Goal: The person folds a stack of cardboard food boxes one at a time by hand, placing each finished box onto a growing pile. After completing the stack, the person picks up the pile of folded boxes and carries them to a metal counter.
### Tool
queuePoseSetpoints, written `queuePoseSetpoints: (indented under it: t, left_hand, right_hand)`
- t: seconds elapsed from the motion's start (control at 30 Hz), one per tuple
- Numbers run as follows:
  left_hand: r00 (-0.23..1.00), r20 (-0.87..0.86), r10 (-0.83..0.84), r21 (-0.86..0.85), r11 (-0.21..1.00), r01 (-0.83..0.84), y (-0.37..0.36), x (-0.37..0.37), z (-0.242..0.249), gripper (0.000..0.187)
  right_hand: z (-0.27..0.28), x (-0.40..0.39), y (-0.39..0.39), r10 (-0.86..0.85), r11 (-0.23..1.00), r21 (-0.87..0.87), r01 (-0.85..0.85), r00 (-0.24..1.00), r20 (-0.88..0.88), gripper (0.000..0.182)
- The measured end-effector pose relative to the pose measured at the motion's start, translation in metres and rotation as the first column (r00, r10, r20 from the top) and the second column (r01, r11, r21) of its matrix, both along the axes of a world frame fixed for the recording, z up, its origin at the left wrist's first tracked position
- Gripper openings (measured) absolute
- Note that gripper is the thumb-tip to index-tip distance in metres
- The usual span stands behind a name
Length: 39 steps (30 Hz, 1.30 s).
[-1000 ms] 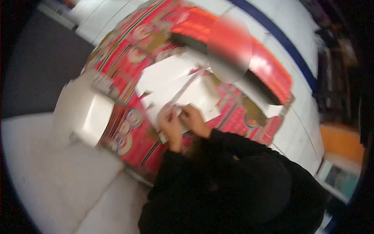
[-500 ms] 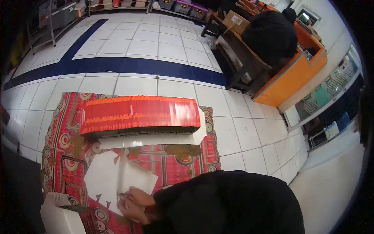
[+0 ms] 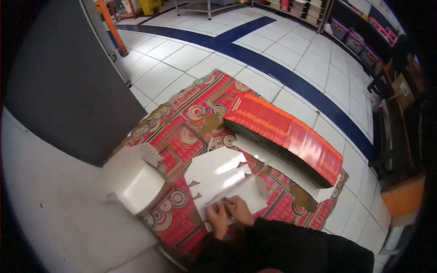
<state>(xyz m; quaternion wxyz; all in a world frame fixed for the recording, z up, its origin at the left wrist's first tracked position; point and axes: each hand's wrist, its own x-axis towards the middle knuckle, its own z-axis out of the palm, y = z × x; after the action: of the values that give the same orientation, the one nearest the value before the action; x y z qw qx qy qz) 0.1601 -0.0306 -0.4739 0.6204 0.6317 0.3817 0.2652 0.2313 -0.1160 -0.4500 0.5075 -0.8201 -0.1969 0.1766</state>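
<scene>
A white die-cut cardboard sheet (image 3: 214,170) with notched edges lies on a red patterned, worn table covering (image 3: 180,141). My left hand (image 3: 217,217) and my right hand (image 3: 239,210) meet at the sheet's near edge, fingers bent and close together, pinching the cardboard there. A raised flap (image 3: 250,193) stands along the sheet's right side. Beyond it rests a long row of red-orange printed cards or boxes (image 3: 291,132), on a white strip (image 3: 273,161).
White folded cardboard pieces (image 3: 143,182) are stacked at the table's left edge. A dark grey door panel (image 3: 68,77) stands at the upper left. Shelves with bins (image 3: 350,38) and a wooden bench (image 3: 398,132) are at the right. White floor tiles surround the table.
The view has swung left, so the table and red row appear rotated and further right. The stacked white pieces and door panel show more. Both hands remain at the sheet's near edge.
</scene>
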Motion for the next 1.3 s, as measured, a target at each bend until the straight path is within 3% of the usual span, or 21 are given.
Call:
queuePoseSetpoints:
  t: [0.07,0.1,0.13,0.17,0.2,0.23,0.27,0.3,0.37,0.4,0.47,0.5,0.63,0.7,0.8,0.87,0.93,0.97,1.1,1.2,1.3]
  left_hand:
    - [0.998,-0.058,-0.028,0.041,0.999,0.031,0.016,0.003,0.007,0.021]
    - [0.999,0.046,0.021,-0.136,0.991,-0.014,0.018,0.006,0.015,0.027]
    - [0.998,0.055,0.031,-0.127,0.992,-0.023,0.020,0.006,0.012,0.027]
    - [0.997,0.064,-0.032,-0.186,0.982,0.044,0.022,0.004,0.004,0.032]
    - [0.993,0.075,-0.095,-0.243,0.964,0.110,0.026,0.006,0.006,0.037]
    - [0.985,0.027,-0.173,-0.395,0.903,0.169,0.026,0.005,0.014,0.028]
    - [0.986,0.036,-0.162,-0.382,0.910,0.164,0.030,0.006,0.009,0.028]
    - [0.966,0.070,-0.250,-0.528,0.812,0.248,0.034,0.003,-0.003,0.027]
    - [0.927,0.170,-0.333,-0.703,0.619,0.351,0.040,-0.005,-0.025,0.028]
    - [0.928,0.174,-0.328,-0.696,0.626,0.352,0.041,-0.005,-0.027,0.028]
    - [0.918,0.209,-0.336,-0.707,0.597,0.379,0.041,-0.006,-0.031,0.033]
    - [0.931,0.175,-0.321,-0.701,0.623,0.347,0.040,-0.002,-0.008,0.035]
    - [0.911,0.223,-0.346,-0.626,0.666,0.406,0.033,0.000,-0.019,0.033]
    - [0.946,0.141,-0.291,-0.524,0.789,0.321,0.029,0.002,-0.030,0.050]
    - [0.948,0.085,-0.307,-0.446,0.839,0.312,0.027,0.003,-0.036,0.046]
    - [0.927,0.154,-0.343,-0.393,0.839,0.376,0.027,0.008,0.006,0.032]
    - [0.928,0.191,-0.320,-0.346,0.863,0.369,0.024,0.010,0.019,0.026]
    - [0.932,0.121,-0.341,-0.267,0.893,0.362,0.024,0.010,0.025,0.024]
    - [0.941,0.130,-0.311,-0.297,0.894,0.337,0.021,0.012,0.012,0.022]
    - [0.949,0.141,-0.280,-0.372,0.874,0.313,0.018,0.013,0.011,0.026]
    - [0.958,0.099,-0.268,-0.485,0.828,0.281,0.019,0.009,0.007,0.030]
  right_hand:
    - [0.005,0.002,0.001,0.042,0.999,-0.020,-0.041,0.997,0.060,0.025]
    - [0.007,0.002,0.000,0.036,0.999,-0.034,-0.037,0.999,-0.026,0.025]
    - [0.009,0.003,-0.001,0.028,0.998,-0.049,-0.033,0.994,-0.108,0.026]
    - [0.008,0.006,-0.001,0.081,0.988,-0.129,-0.085,0.996,-0.039,0.028]
    - [0.011,0.008,-0.001,0.092,0.988,-0.119,-0.095,0.995,-0.028,0.028]
    - [0.013,0.010,-0.001,0.083,0.994,-0.066,-0.089,0.993,-0.087,0.029]
    - [0.015,0.014,0.000,0.078,0.997,-0.012,-0.081,0.986,-0.145,0.030]
    - [0.028,0.019,0.000,0.093,0.994,-0.023,-0.105,0.949,-0.301,0.031]
    - [0.022,0.024,-0.005,0.136,0.989,-0.024,-0.144,0.969,-0.206,0.031]
    - [0.026,0.026,-0.005,0.167,0.984,-0.039,-0.173,0.979,-0.120,0.032]
    - [0.035,0.031,-0.008,0.191,0.978,-0.045,-0.204,0.960,-0.206,0.033]
    - [0.037,0.031,-0.008,0.187,0.980,-0.037,-0.194,0.972,-0.144,0.032]
    - [0.033,0.027,-0.006,0.181,0.979,-0.103,-0.178,0.983,0.027,0.029]
    - [0.029,0.024,-0.005,0.169,0.977,-0.142,-0.157,0.983,0.077,0.028]
    - [0.018,0.024,-0.003,0.139,0.973,-0.205,-0.108,0.980,0.144,0.026]
    - [0.007,0.015,-0.005,0.038,0.987,-0.158,-0.009,0.983,0.181,0.026]
    - [0.011,0.016,-0.003,0.033,0.977,-0.213,-0.010,0.994,0.107,0.028]
    - [0.014,0.017,-0.003,0.018,0.987,-0.160,0.000,0.993,0.115,0.029]
    - [0.003,0.017,-0.006,0.003,0.997,-0.077,0.008,0.990,0.139,0.026]
    - [0.013,0.017,-0.002,-0.144,0.990,-0.016,0.143,0.976,-0.161,0.026]
    - [-0.005,0.017,-0.003,-0.180,0.983,0.011,0.185,0.966,-0.183,0.025]
